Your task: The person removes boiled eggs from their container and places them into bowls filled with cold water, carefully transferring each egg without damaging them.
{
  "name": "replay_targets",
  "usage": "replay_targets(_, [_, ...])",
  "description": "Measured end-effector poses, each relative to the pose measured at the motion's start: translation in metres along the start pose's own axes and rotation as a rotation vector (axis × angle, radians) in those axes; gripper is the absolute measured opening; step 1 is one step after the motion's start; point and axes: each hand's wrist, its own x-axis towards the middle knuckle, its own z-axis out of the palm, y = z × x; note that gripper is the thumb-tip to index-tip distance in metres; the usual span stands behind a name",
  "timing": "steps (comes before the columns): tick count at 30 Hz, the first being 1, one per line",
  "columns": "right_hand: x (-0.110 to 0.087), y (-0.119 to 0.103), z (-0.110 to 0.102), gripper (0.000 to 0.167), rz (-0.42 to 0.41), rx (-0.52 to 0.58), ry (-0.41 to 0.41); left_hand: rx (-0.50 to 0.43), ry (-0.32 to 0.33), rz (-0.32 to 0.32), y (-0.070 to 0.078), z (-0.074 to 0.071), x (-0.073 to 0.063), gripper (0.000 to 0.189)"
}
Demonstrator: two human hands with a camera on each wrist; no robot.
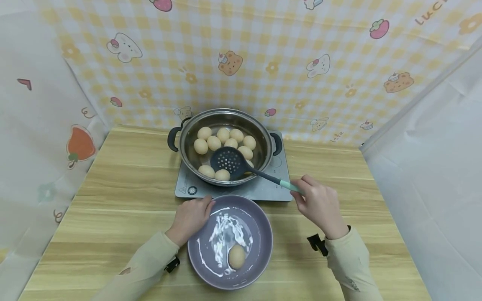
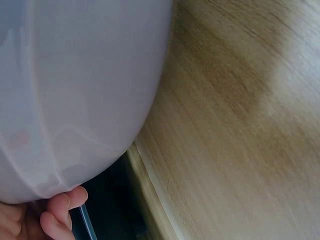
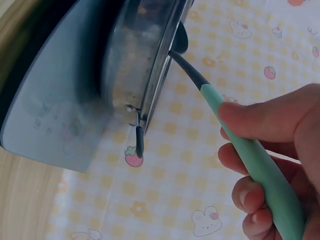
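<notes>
My right hand (image 1: 316,205) grips the green handle of a slotted spoon (image 1: 229,162), as the right wrist view also shows with fingers wrapped round the handle (image 3: 255,160). The spoon's dark, holed bowl is inside a steel pot (image 1: 226,112) among several pale brown eggs (image 1: 214,143). No egg shows on the spoon's bowl. My left hand (image 1: 192,216) holds the upper left rim of a purple plate (image 1: 266,251), fingers and thumb pinching its edge in the left wrist view (image 2: 62,212). One egg (image 1: 237,256) lies in the plate near its front.
The pot stands on a grey induction cooker (image 1: 263,192), its black side handles (image 1: 276,144) sticking out left and right. Beneath is a wooden table (image 1: 124,188). A checked cloth (image 1: 263,50) hangs close behind the pot, and white cloth (image 1: 433,167) hangs at both sides.
</notes>
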Motion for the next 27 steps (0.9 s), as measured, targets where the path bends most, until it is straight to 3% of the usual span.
replay_targets(5, [-0.0002, 0.0028, -0.0022, 0.028, 0.026, 0.013, -0.016, 0.006, -0.012, -0.006, 0.0002, -0.0005, 0.0004, 0.024])
replay_targets(19, [0.0045, 0.0019, 0.0016, 0.02, -0.057, -0.064, 0.0, 0.001, -0.004, -0.002, -0.0005, 0.0006, 0.0005, 0.025])
replay_targets(27, [0.0067, -0.0004, 0.0041, 0.015, -0.074, -0.048, -0.043, 0.007, 0.002, -0.001, 0.001, -0.0007, 0.0003, 0.024])
